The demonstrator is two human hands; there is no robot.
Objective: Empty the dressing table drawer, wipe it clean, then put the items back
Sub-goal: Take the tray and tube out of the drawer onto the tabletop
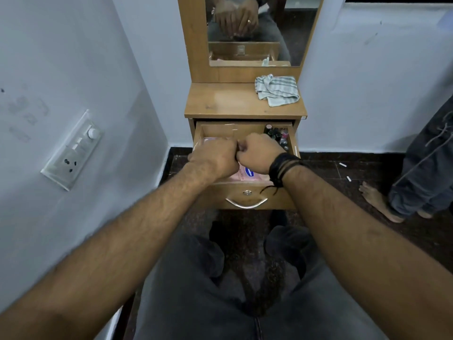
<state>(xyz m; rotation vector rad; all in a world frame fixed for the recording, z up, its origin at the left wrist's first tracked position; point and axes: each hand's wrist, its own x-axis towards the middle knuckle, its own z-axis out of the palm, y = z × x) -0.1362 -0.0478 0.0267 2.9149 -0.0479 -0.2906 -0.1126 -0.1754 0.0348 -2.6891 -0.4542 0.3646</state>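
The dressing table drawer [245,201] is pulled open in front of me. A pink packet [247,176] with a blue label lies in it. My left hand [215,159] and my right hand [258,153] are side by side over the packet, knuckles touching. Their fingers are curled down onto it and grip it, and the fingertips are hidden. Several small cosmetic bottles [278,136] stand in the drawer's back right corner. A striped cloth [277,90] lies crumpled on the right of the table top [220,101].
A mirror [255,30] rises behind the table top and reflects my hands. The left wall carries a switch and socket panel [73,150]. Another person's bare feet [382,204] stand on the dark floor at the right. My knees are below the drawer.
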